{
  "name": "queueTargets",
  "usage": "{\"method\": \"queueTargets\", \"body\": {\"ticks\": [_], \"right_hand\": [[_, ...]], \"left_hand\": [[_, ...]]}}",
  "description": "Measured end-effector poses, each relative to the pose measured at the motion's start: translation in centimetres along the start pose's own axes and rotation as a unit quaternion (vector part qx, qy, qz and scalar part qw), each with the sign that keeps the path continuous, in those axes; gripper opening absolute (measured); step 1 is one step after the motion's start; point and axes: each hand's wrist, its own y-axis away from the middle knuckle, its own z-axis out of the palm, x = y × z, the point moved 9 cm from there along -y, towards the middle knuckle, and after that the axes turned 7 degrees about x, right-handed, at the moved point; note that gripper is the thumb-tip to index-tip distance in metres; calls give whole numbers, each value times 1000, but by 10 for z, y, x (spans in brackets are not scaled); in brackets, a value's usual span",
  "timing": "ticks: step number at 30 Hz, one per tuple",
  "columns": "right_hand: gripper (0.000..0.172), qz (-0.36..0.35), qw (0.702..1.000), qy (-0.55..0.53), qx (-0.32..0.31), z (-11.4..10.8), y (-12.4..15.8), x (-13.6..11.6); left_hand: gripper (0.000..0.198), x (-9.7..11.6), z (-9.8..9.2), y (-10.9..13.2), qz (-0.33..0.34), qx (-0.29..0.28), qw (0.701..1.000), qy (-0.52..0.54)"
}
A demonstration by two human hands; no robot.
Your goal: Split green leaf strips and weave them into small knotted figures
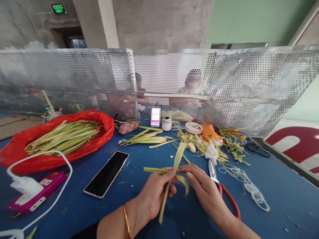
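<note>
Several pale green leaf strips (178, 156) cross one another in front of me. My left hand (159, 186) pinches them where they cross, with thumb and fingers closed. One strip points left, one stands up, one hangs down below the hand and one curls to the right. From the right, my right hand (199, 186) reaches in, its fingertips closed at the same crossing on the strips. Red-handled scissors (228, 196) lie just beyond my right wrist, partly hidden by it. A loose bunch of leaf strips (144, 137) rests farther back.
A red plastic bag (99, 116) of leaf strips is at left, near a purple power strip (47, 189) with white cable. A phone (107, 174) lies flat. Leaf scraps (196, 142), a tape roll (193, 128) and white string (249, 186) are right. A perforated metal screen (171, 73) stands behind.
</note>
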Motion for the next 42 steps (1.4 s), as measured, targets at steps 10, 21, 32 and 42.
{"method": "queueTargets", "body": {"ticks": [10,21,32,42], "right_hand": [[27,-28,998,27,-52,11,7,-13],[36,235,965,-114,-34,7,7,38],[38,246,957,-153,1,8,11,37],[30,225,966,-128,12,4,10,30]], "left_hand": [[17,15,-4,2,107,56,990,-69],[24,-2,17,13,82,-31,975,-203],[13,-9,17,12,72,-16,970,-231],[12,-13,20,14,11,-52,981,-187]]}}
